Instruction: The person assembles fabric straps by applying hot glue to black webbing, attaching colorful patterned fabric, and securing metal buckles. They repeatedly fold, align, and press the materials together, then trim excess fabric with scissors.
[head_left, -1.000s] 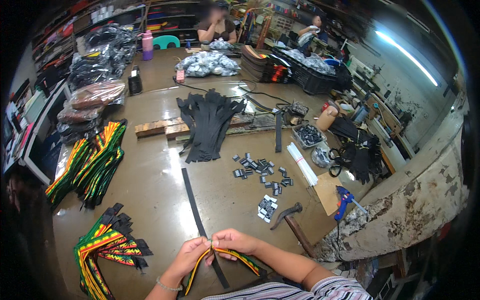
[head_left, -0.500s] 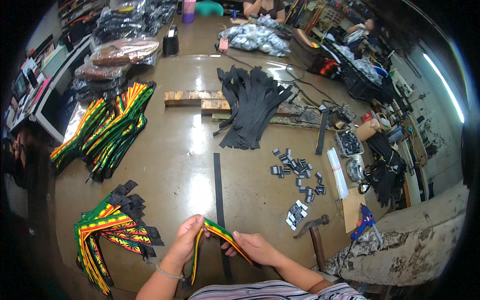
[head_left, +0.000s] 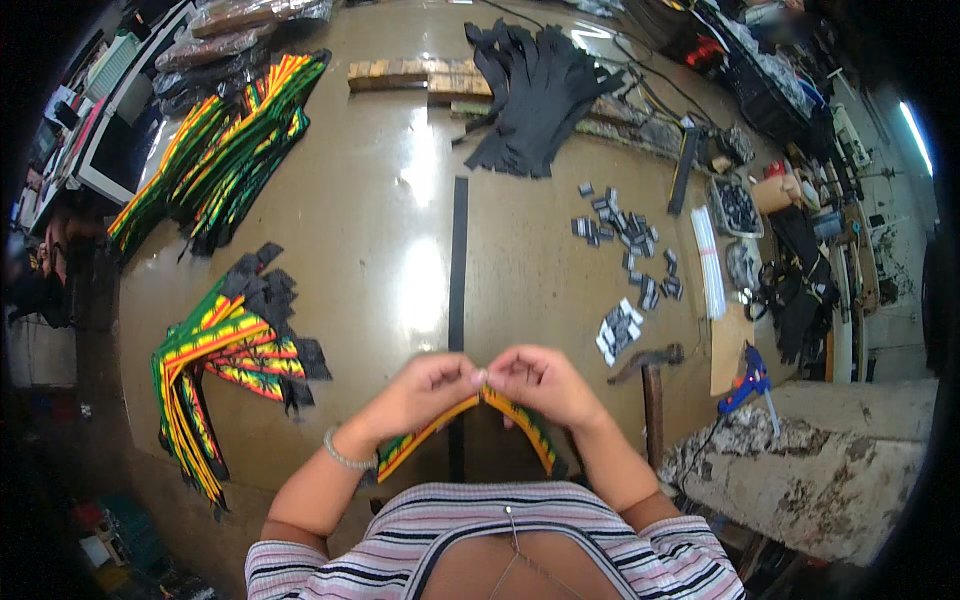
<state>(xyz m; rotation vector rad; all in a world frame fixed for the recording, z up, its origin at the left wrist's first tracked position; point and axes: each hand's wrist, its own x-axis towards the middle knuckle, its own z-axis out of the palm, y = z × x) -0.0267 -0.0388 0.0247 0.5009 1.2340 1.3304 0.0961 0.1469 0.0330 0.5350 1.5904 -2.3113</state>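
Close to my body, both hands meet fingertip to fingertip over a striped strap in green, yellow and red. My left hand pinches it from one side and my right hand from the other, at a bend near its middle. From that pinch the strap's two ends slope down and outward. Beneath the hands a long black strip lies straight on the table. To the left sits a fanned pile of similar striped straps with black ends.
Another striped bundle lies far left. Black strips rest across wooden bars at the back. On the right are scattered small black pieces, a hammer, white sticks and a blue glue gun beside a concrete ledge.
My hands have come together, and the strap, earlier stretched between them, is now pinched at a bend with both ends hanging outward. The view has tilted down toward my body.
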